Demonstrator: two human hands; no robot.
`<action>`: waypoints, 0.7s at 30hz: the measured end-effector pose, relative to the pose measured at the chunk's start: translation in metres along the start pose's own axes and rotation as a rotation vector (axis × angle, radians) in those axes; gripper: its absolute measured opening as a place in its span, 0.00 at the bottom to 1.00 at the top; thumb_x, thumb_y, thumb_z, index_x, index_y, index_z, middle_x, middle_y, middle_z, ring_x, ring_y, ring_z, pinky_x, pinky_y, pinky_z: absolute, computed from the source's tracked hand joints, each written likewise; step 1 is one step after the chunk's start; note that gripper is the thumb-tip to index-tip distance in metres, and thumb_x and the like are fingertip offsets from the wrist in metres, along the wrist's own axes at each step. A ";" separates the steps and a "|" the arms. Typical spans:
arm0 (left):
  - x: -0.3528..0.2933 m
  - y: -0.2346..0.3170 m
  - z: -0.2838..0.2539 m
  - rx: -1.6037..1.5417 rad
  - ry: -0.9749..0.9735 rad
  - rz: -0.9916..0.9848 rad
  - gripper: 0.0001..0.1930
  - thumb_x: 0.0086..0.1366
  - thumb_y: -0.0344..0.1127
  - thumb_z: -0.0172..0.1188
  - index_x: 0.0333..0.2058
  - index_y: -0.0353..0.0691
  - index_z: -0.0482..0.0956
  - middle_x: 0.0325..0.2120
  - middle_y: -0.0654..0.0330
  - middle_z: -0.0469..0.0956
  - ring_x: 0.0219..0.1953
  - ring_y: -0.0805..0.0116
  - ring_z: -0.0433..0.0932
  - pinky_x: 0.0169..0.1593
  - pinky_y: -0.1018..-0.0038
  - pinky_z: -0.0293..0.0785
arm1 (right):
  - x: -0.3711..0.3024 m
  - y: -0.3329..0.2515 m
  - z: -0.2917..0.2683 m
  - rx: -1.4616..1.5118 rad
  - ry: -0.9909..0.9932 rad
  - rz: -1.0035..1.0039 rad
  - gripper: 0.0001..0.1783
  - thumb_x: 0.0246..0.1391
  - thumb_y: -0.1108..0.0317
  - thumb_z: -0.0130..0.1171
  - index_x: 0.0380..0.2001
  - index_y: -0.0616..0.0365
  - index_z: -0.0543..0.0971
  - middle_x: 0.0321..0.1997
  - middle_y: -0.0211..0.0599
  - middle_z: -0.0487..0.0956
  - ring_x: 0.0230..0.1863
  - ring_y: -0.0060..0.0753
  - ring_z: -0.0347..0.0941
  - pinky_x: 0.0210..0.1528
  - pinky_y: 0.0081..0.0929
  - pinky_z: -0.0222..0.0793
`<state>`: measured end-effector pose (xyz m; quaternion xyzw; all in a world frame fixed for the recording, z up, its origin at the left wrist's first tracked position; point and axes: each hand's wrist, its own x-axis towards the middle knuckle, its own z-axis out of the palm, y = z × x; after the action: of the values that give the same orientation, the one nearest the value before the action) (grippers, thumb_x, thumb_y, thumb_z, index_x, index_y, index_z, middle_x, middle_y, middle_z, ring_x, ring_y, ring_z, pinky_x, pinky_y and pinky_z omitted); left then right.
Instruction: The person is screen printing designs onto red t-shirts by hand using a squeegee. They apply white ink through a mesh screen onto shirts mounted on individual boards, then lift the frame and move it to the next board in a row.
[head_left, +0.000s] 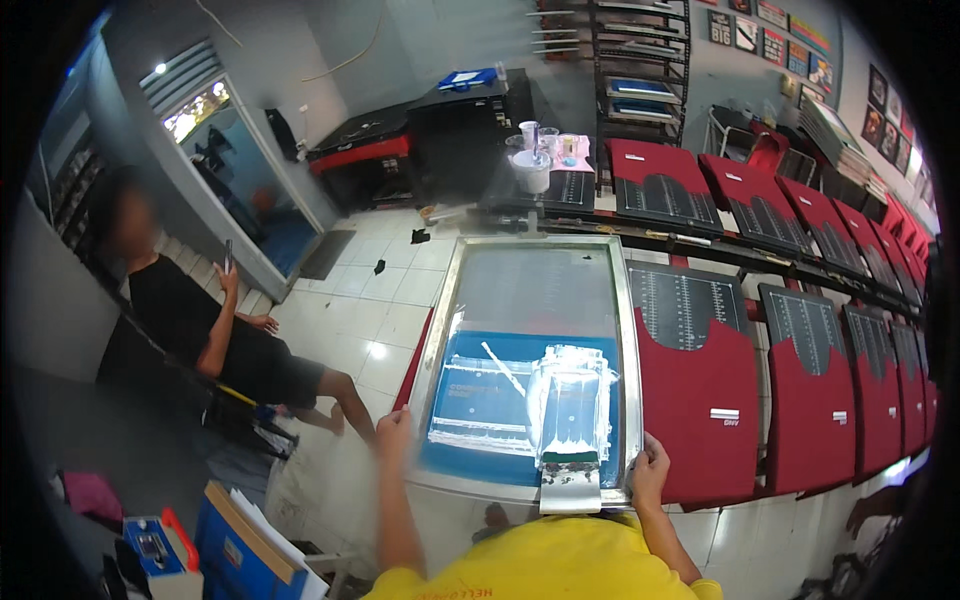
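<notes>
A screen printing frame with a metal rim lies in front of me over a platen, a strip of dark red fabric showing past its left edge. Its mesh is grey at the far end and blue nearer me, with white ink smeared over the blue part. A metal-handled squeegee rests at the near edge, its green blade beside the white ink. My left hand holds the frame's left edge near the front corner. At the right front corner, my right hand has its fingers curled on the rim. The undersides of both grips are hidden.
Dark red shirts lie on platens in two rows to the right. Beyond the frame stand a white ink tub and cups. A seated person holds a phone at left. A blue box sits lower left.
</notes>
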<state>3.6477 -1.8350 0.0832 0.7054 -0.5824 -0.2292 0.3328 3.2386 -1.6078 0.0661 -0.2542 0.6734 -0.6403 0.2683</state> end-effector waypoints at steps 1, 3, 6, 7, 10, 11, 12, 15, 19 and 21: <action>0.010 -0.010 -0.001 0.023 -0.029 0.039 0.24 0.66 0.48 0.55 0.27 0.27 0.81 0.18 0.44 0.77 0.24 0.54 0.79 0.32 0.60 0.71 | -0.009 0.002 0.008 -0.006 0.003 0.048 0.24 0.54 0.85 0.41 0.53 0.72 0.74 0.39 0.41 0.81 0.30 0.19 0.72 0.33 0.18 0.67; 0.034 -0.020 -0.003 0.036 -0.051 0.092 0.24 0.66 0.48 0.55 0.25 0.28 0.80 0.17 0.44 0.76 0.22 0.54 0.78 0.32 0.59 0.70 | -0.014 -0.008 0.027 -0.012 0.024 0.066 0.23 0.53 0.85 0.41 0.53 0.73 0.74 0.44 0.44 0.80 0.40 0.28 0.75 0.45 0.22 0.68; 0.073 -0.040 -0.002 0.003 -0.007 0.165 0.24 0.65 0.47 0.55 0.22 0.29 0.78 0.16 0.44 0.74 0.19 0.55 0.74 0.31 0.57 0.68 | -0.020 -0.006 0.053 -0.021 0.053 0.103 0.23 0.53 0.84 0.42 0.52 0.74 0.74 0.46 0.45 0.80 0.45 0.31 0.77 0.51 0.23 0.69; 0.082 -0.044 -0.006 0.033 -0.022 0.166 0.23 0.65 0.47 0.55 0.22 0.29 0.77 0.16 0.44 0.73 0.19 0.55 0.74 0.30 0.58 0.68 | -0.021 -0.006 0.060 -0.026 0.069 0.114 0.23 0.53 0.84 0.42 0.52 0.74 0.74 0.46 0.45 0.80 0.45 0.31 0.77 0.51 0.23 0.70; 0.087 -0.051 0.009 0.032 -0.072 0.168 0.23 0.65 0.45 0.55 0.21 0.29 0.76 0.15 0.45 0.73 0.18 0.56 0.72 0.29 0.58 0.68 | -0.034 0.008 0.067 -0.116 0.122 0.122 0.22 0.53 0.84 0.43 0.51 0.74 0.75 0.46 0.46 0.81 0.45 0.29 0.77 0.50 0.23 0.70; 0.089 -0.041 0.005 0.006 -0.087 0.160 0.23 0.65 0.45 0.55 0.20 0.29 0.76 0.14 0.45 0.73 0.18 0.56 0.72 0.29 0.58 0.67 | -0.033 0.021 0.072 -0.087 0.171 0.064 0.22 0.53 0.83 0.43 0.51 0.74 0.75 0.46 0.47 0.81 0.47 0.32 0.78 0.52 0.24 0.70; 0.090 -0.039 -0.002 -0.005 -0.098 0.140 0.23 0.65 0.45 0.54 0.20 0.29 0.76 0.14 0.46 0.72 0.18 0.56 0.72 0.29 0.58 0.67 | -0.033 0.032 0.076 -0.114 0.180 0.037 0.22 0.52 0.84 0.43 0.51 0.74 0.75 0.46 0.48 0.81 0.47 0.32 0.78 0.52 0.24 0.70; 0.093 -0.040 -0.004 -0.060 -0.157 0.105 0.22 0.65 0.43 0.53 0.20 0.28 0.75 0.13 0.47 0.72 0.18 0.56 0.72 0.28 0.57 0.66 | -0.033 0.033 0.086 -0.133 0.172 0.007 0.23 0.52 0.84 0.43 0.51 0.75 0.75 0.48 0.50 0.81 0.50 0.36 0.78 0.55 0.26 0.69; 0.117 -0.083 0.008 -0.046 -0.265 0.107 0.21 0.67 0.43 0.52 0.25 0.26 0.76 0.18 0.45 0.75 0.22 0.53 0.75 0.31 0.56 0.67 | -0.031 0.044 0.093 -0.107 0.212 -0.021 0.22 0.52 0.84 0.43 0.50 0.76 0.75 0.45 0.49 0.81 0.46 0.34 0.79 0.52 0.25 0.70; 0.120 -0.092 0.012 -0.029 -0.263 0.144 0.21 0.67 0.43 0.52 0.28 0.26 0.76 0.21 0.43 0.76 0.25 0.52 0.76 0.33 0.56 0.68 | -0.029 0.051 0.096 -0.118 0.205 -0.022 0.22 0.52 0.84 0.44 0.50 0.75 0.75 0.44 0.48 0.81 0.46 0.33 0.78 0.51 0.25 0.70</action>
<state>3.7273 -1.9454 0.0149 0.6207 -0.6666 -0.3038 0.2793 3.3257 -1.6549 0.0132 -0.2100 0.7311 -0.6250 0.1754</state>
